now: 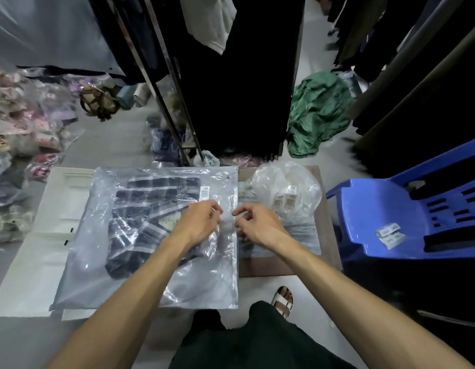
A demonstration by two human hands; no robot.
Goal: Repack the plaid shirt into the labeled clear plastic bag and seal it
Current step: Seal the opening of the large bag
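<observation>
While the plaid shirt (pixel 151 222) lies folded inside the clear plastic bag (pixel 119 262), flat on a white sheet (pixel 31 275) on the floor, both hands work at the bag's right-hand edge. The left hand (pixel 201 218) rests on the film just inside that edge, fingers curled and pinching the plastic. The right hand (pixel 257 222) meets it from the other side, thumb and forefinger closed on the same strip. Judged from this, packing is done and sealing is in progress.

Handling: the shirt is soft and light and will slump if the bag is lifted by one corner. The film is thin, slick and wrinkled, so it is likely to slide under the fingers and trap air. Best hold is along the open edge, both layers pinched together and pressed progressively down the strip, with the flat of a hand steadying the shirt.

A barcode label (pixel 204 193) sits on the bag near its upper right corner; its print is unreadable. To the right, a second bag of tags (pixel 284 193) lies on a brown board (pixel 329 235), and more tags (pixel 389 234) rest on a blue chair (pixel 390 209).

Not determinable: the type of closure, how much of it is already shut, and the fingertips' exact contact, which glare and blur obscure. The forearms cover the bag's lower middle.
</observation>
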